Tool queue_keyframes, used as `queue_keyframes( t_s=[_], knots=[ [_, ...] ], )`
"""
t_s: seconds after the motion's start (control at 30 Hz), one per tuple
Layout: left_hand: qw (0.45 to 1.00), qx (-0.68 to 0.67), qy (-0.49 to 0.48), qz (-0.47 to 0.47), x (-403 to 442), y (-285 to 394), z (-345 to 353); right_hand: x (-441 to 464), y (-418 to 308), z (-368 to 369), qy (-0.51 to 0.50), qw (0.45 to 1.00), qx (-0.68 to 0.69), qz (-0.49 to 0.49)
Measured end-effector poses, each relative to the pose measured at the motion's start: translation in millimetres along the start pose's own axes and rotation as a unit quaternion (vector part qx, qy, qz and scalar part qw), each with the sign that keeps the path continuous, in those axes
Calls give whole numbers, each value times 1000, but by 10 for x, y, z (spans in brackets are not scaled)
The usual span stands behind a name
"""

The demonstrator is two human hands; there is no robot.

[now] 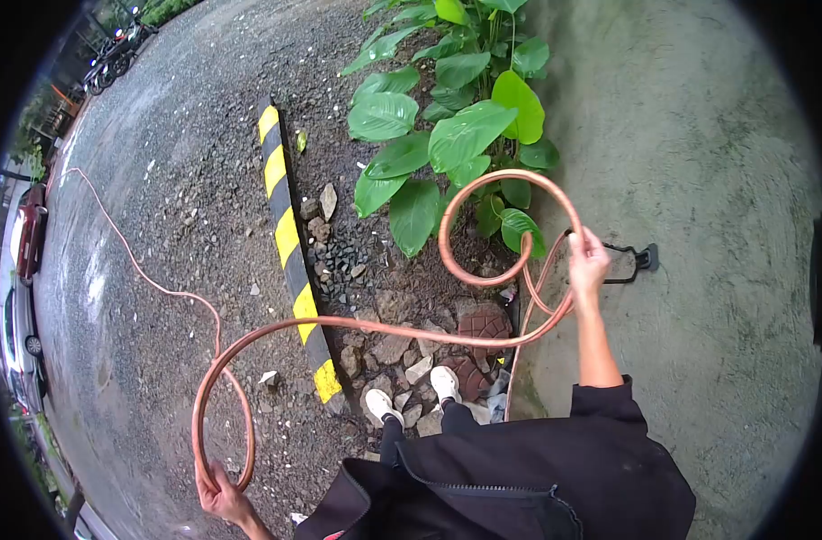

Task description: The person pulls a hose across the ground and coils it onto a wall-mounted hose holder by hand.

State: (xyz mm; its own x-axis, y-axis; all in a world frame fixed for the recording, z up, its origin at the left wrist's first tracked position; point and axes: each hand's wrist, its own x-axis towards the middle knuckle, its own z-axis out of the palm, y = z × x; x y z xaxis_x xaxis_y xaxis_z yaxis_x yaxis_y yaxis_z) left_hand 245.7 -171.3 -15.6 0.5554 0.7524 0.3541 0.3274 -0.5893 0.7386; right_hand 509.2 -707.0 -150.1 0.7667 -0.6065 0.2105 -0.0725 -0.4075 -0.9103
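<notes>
The left hand (217, 495) is closed around the bottom of one loop of the copper-coloured hose (411, 331), which hangs in the air before the body. The right hand (588, 259) grips it beside a second round loop. Smooth and tubular, it bows in broad curves without kinking, so probably light yet springy, perhaps slick if damp; a full-fist hold where a loop begins should tame its twist. Below lie rough, angular stones (418, 371), a yellow-and-black bar (287, 236) and glossy broad leaves (469, 135); the hose's far length trails across coarse gravel (195, 135).
</notes>
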Motion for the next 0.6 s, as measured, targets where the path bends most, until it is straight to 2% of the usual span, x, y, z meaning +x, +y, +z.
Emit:
queue_keyframes(
  t_s=[0.13, 0.2, 0.23, 0.3, 0.37, 0.47, 0.57, 0.6],
  knots=[
    [999, -36, 0, 32, -78, 91, 74, 335, 142, -656, 109, 994, -18, 8],
    [998, -29, -33, -40, -118, 116, 23, 393, 246, -986, 151, 988, 22, 29],
    [998, -28, -36, -35, -119, 113, 45, 379, 278, -1135, 168, 982, 65, 52],
    [999, -46, -8, -18, -127, 113, 129, 306, 365, -1329, 174, 978, 93, 63],
    [997, -46, -33, -48, -163, 355, 193, 206, 410, -1440, 205, 969, 67, 119],
    [997, -52, -24, 50, -158, 510, 300, -16, 469, -1485, 205, 966, 66, 140],
    [997, -51, -56, 12, -152, 614, 237, -94, 474, -1471, 199, 964, 68, 164],
    [997, -57, -55, 19, -124, 511, 223, -27, 475, -1444, 183, 971, 69, 138]
  ],
)
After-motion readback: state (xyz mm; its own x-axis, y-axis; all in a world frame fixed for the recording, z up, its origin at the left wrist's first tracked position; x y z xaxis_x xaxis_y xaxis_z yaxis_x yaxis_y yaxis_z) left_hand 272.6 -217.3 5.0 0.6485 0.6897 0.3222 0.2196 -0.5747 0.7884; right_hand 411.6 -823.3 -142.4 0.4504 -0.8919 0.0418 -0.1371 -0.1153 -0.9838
